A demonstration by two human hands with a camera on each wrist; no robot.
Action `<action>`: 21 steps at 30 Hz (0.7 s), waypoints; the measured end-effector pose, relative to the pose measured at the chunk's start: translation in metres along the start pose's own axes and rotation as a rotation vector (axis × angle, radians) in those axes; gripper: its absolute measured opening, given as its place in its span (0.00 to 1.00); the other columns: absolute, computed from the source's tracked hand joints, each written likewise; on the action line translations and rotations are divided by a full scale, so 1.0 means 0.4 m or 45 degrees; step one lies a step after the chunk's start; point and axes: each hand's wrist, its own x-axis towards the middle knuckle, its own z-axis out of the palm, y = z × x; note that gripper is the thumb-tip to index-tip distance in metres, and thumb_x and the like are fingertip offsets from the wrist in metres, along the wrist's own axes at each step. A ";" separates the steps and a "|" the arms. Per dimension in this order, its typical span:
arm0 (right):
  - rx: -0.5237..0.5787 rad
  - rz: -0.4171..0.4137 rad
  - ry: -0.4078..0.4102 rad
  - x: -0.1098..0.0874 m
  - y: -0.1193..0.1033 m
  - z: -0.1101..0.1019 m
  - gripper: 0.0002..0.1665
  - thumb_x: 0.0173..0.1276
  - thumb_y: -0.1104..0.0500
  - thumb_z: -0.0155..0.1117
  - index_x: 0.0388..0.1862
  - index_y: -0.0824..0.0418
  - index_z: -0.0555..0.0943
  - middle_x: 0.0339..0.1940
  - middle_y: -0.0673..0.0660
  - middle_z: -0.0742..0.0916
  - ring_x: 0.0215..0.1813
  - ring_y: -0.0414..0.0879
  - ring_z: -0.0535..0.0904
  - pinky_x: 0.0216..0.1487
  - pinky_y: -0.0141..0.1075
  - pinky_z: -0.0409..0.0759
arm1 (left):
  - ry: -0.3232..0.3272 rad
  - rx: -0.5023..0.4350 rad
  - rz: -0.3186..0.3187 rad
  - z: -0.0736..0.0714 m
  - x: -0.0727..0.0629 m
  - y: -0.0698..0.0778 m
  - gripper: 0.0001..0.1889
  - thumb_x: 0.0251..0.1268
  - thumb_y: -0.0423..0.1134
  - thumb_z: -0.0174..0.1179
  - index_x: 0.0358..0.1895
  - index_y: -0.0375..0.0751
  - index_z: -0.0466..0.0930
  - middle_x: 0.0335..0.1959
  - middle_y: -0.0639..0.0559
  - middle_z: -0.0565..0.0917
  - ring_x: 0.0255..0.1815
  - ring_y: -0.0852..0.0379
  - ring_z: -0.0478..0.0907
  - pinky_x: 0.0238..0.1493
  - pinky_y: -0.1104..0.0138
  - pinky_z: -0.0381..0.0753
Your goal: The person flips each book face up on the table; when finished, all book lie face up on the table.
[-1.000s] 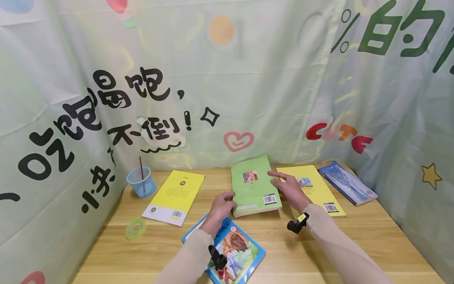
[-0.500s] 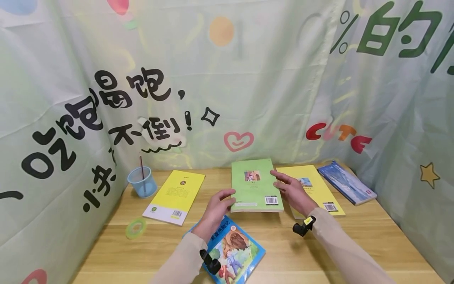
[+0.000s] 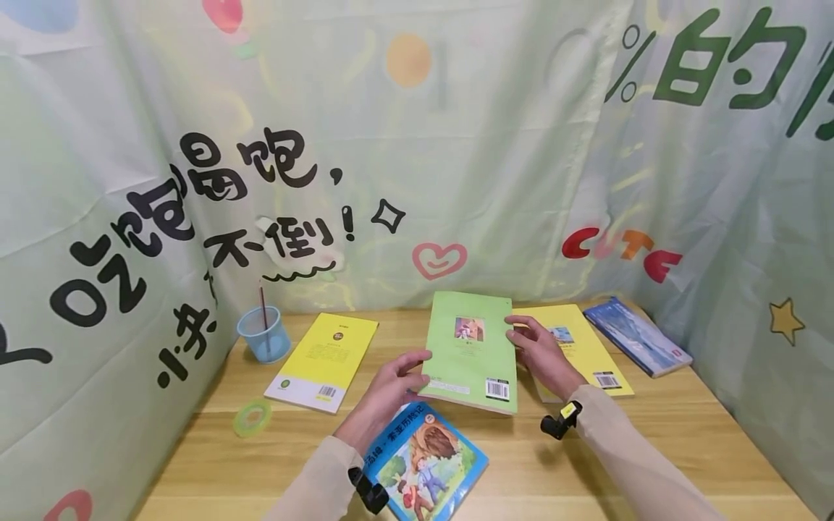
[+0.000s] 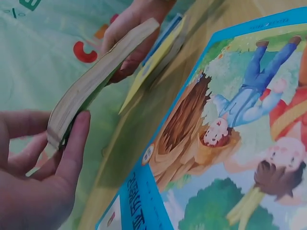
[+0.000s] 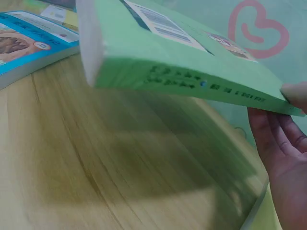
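Both hands hold a green book [image 3: 470, 354] above the table, its back cover with a small picture and a barcode facing up. My left hand [image 3: 391, 383] pinches the lower left side, thumb and fingers on opposite faces; the left wrist view shows the page edges [image 4: 96, 79] between them. At the right side, my right hand [image 3: 544, 354] grips the spine edge, with fingers [image 5: 268, 136] under the book in the right wrist view. Beneath my left forearm lies a blue-bordered picture book [image 3: 430, 463] with children on its cover.
A yellow book [image 3: 322, 358] lies at the left, near a blue cup [image 3: 263, 336] with a thin stick and a roll of tape [image 3: 252, 417]. Another yellow book [image 3: 586, 347] and a blue book [image 3: 635, 336] lie at the right. A printed curtain [image 3: 495, 181] surrounds the table.
The green book has shifted slightly right and toward me and has turned a little, its lower right corner now lower in view. My left hand has followed; more of the blue-bordered cover shows.
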 end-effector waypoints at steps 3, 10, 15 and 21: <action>-0.010 -0.007 -0.055 -0.004 -0.001 -0.005 0.33 0.88 0.56 0.58 0.87 0.53 0.63 0.73 0.60 0.74 0.65 0.44 0.79 0.60 0.32 0.85 | -0.031 0.040 -0.006 -0.009 -0.009 0.000 0.25 0.78 0.37 0.65 0.75 0.45 0.78 0.76 0.41 0.76 0.60 0.51 0.84 0.61 0.60 0.89; 0.054 -0.024 -0.142 -0.012 -0.006 -0.015 0.42 0.87 0.60 0.58 0.92 0.47 0.54 0.83 0.65 0.65 0.68 0.44 0.79 0.61 0.34 0.86 | 0.050 0.033 -0.002 -0.034 -0.020 -0.012 0.20 0.82 0.40 0.64 0.70 0.40 0.82 0.70 0.42 0.80 0.58 0.55 0.85 0.63 0.62 0.89; 0.030 -0.046 -0.022 -0.012 0.000 -0.012 0.33 0.88 0.53 0.58 0.86 0.56 0.63 0.61 0.54 0.80 0.57 0.39 0.82 0.57 0.34 0.87 | 0.038 0.018 -0.010 -0.051 -0.026 -0.016 0.20 0.82 0.39 0.63 0.71 0.40 0.82 0.70 0.41 0.80 0.58 0.53 0.85 0.60 0.62 0.90; -0.007 -0.059 -0.032 -0.017 0.000 -0.019 0.36 0.88 0.57 0.57 0.89 0.55 0.60 0.62 0.56 0.77 0.54 0.42 0.82 0.54 0.35 0.88 | -0.042 0.014 -0.008 -0.069 -0.037 -0.009 0.25 0.80 0.35 0.63 0.76 0.43 0.78 0.78 0.41 0.76 0.65 0.51 0.83 0.68 0.58 0.86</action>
